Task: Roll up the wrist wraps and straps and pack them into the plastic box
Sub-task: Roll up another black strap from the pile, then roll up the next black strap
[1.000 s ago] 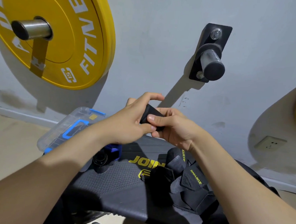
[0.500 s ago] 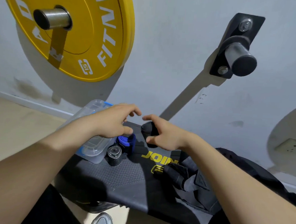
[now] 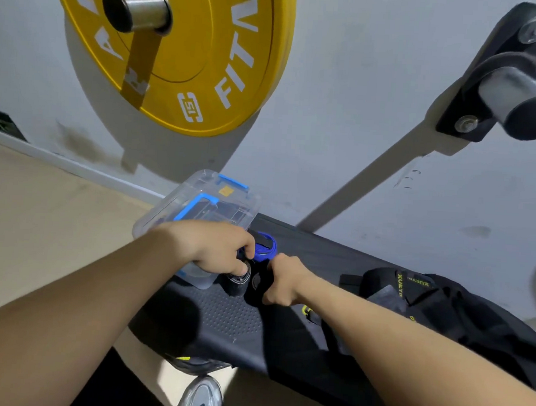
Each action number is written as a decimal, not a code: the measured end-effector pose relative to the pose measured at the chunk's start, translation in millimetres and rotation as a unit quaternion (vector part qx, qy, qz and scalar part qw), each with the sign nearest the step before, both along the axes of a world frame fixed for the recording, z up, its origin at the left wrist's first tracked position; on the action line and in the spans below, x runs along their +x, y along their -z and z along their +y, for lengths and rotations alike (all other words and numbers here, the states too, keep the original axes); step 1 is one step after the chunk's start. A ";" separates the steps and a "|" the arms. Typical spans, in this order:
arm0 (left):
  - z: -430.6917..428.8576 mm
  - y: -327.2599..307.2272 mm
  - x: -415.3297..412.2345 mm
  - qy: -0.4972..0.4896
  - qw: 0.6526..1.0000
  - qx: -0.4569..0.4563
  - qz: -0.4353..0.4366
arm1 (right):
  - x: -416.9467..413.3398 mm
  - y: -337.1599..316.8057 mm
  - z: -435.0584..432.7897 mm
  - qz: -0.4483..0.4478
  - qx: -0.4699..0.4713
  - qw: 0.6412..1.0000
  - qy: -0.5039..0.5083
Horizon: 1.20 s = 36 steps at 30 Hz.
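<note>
A clear plastic box (image 3: pixel 197 204) with blue latches lies on the far left end of the black bench (image 3: pixel 222 313). Just right of it stand a rolled blue strap (image 3: pixel 265 249) and a rolled black wrap (image 3: pixel 236 284). My left hand (image 3: pixel 217 246) rests against the box with its fingers on the black roll and next to the blue one. My right hand (image 3: pixel 282 279) is closed around another rolled black wrap (image 3: pixel 257 285), pressing it down beside the other rolls. A heap of unrolled black wraps (image 3: pixel 402 289) with yellow lettering lies to the right on the bench.
A yellow weight plate (image 3: pixel 206 58) hangs on a wall peg above the box. An empty black peg (image 3: pixel 517 102) juts out at the upper right. A beige floor lies to the left, and a grey shoe (image 3: pixel 201 399) shows below the bench.
Both hands came down from chest height to the bench. My right hand carried the rolled black wrap down next to the other rolls, and my left hand moved onto them by the box.
</note>
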<state>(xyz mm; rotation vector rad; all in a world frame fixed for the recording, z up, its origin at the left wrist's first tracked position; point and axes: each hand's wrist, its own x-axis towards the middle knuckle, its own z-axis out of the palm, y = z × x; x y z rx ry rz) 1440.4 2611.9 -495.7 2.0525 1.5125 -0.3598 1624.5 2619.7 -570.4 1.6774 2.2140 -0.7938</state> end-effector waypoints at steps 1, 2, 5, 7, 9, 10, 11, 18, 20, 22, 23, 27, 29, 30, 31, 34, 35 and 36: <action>1.4 0.9 -0.9 0.000 1.000 -0.006 0.002 | -1.7 1.9 1.3 0.001 -0.007 1.000 -0.002; 2.6 1.5 -1.9 -0.003 1.000 -0.012 0.004 | -2.5 1.7 3.0 0.005 -0.012 1.000 0.000; 4.5 2.4 -1.2 -0.008 1.000 -0.025 0.003 | -0.4 -2.7 7.4 -0.003 -0.020 1.000 0.005; 4.7 1.8 1.0 -0.011 0.999 -0.031 0.000 | 2.3 -6.4 7.6 -0.036 -0.035 0.999 -0.011; 4.4 -0.3 3.8 -0.011 0.999 -0.037 -0.001 | 5.7 -11.7 6.3 -0.074 -0.050 0.996 -0.031; 4.0 -2.0 5.3 -0.011 0.999 -0.041 0.000 | 7.5 -14.1 5.7 -0.092 -0.048 0.994 -0.042; 3.5 -3.9 7.2 -0.011 0.999 -0.044 0.002 | 9.6 -16.1 4.4 -0.106 -0.041 0.992 -0.054; -3.2 -19.5 34.4 0.006 0.999 -0.037 0.036 | 37.9 -54.1 -11.0 -0.150 -0.015 0.979 -0.135; -5.5 -25.8 51.2 0.022 0.999 -0.023 0.038 | 57.3 -76.3 -10.7 -0.109 0.003 0.987 -0.118; -9.1 -31.2 71.4 0.046 0.998 -0.007 0.036 | 81.9 -95.0 -10.0 -0.034 0.081 0.994 -0.063; -11.0 -33.8 83.1 0.059 0.998 -0.002 0.033 | 96.9 -102.7 -9.9 0.007 0.131 0.991 -0.013; -19.3 -35.4 135.5 0.114 0.993 0.008 0.009 | 166.4 -116.8 -21.4 0.126 0.227 0.948 0.186; -25.7 -27.6 162.6 0.149 0.988 0.027 0.025 | 196.0 -114.3 -34.4 0.115 0.204 0.948 0.217; -29.6 -20.5 176.3 0.164 0.985 0.040 0.046 | 209.0 -111.4 -41.0 0.102 0.185 0.951 0.224; -33.8 -12.4 189.4 0.172 0.981 0.056 0.068 | 220.7 -108.2 -46.8 0.089 0.166 0.954 0.232; -39.8 8.0 219.0 0.168 0.974 0.114 0.099 | 252.9 -97.4 -54.0 0.044 0.099 0.961 0.253; -38.2 12.7 226.5 0.165 0.973 0.134 0.088 | 262.4 -94.1 -53.6 0.029 0.075 0.963 0.256; -34.8 17.2 233.1 0.163 0.973 0.149 0.065 | 271.0 -91.1 -53.0 0.018 0.051 0.963 0.263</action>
